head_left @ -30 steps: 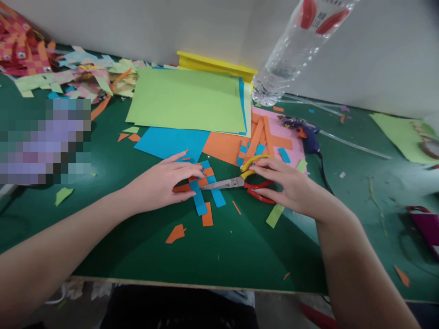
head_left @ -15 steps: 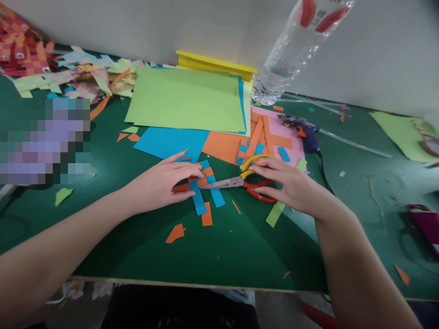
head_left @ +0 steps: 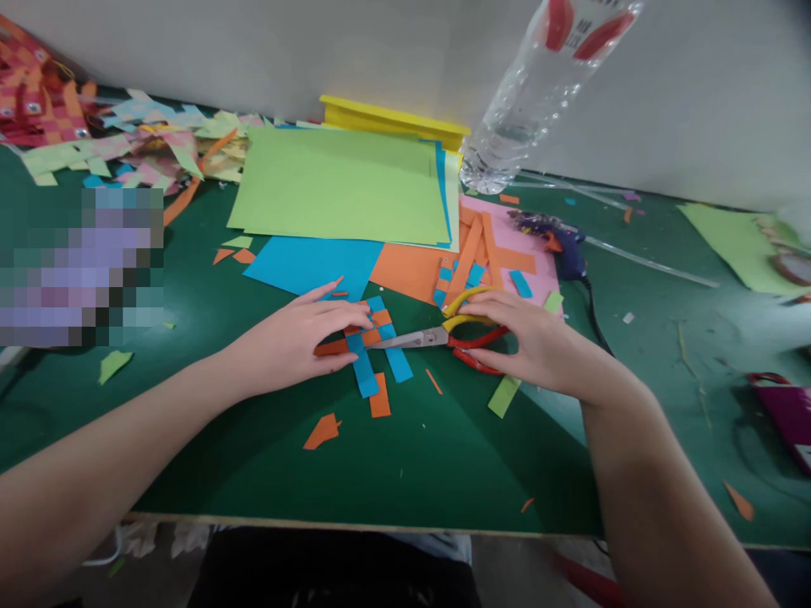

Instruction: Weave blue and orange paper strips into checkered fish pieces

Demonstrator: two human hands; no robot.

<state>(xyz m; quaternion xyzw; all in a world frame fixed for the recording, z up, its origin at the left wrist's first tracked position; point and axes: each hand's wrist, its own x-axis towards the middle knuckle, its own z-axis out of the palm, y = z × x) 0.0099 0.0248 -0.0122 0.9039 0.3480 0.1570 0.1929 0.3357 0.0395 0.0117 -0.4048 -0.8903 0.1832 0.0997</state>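
Orange and blue paper strips, woven together, lie at the middle of the green table. My left hand has its thumb and fingers closed on the left side of this weave, so part of it is hidden. In my right hand are scissors with yellow and red handles. Their blades point left and nearly meet, with the tips at the weave by my left fingertips. A short orange paper piece lies just below the strips, and a pointed orange scrap sits nearer the front edge.
Behind my hands lies a stack of green paper sheets, near a tilted water bottle. A glue gun rests on pink paper at the right. Paper scraps and woven red-orange pieces pile up at the back left.
The whole view has shifted very slightly. My hands, the scissors and the woven strips keep the same positions relative to each other.
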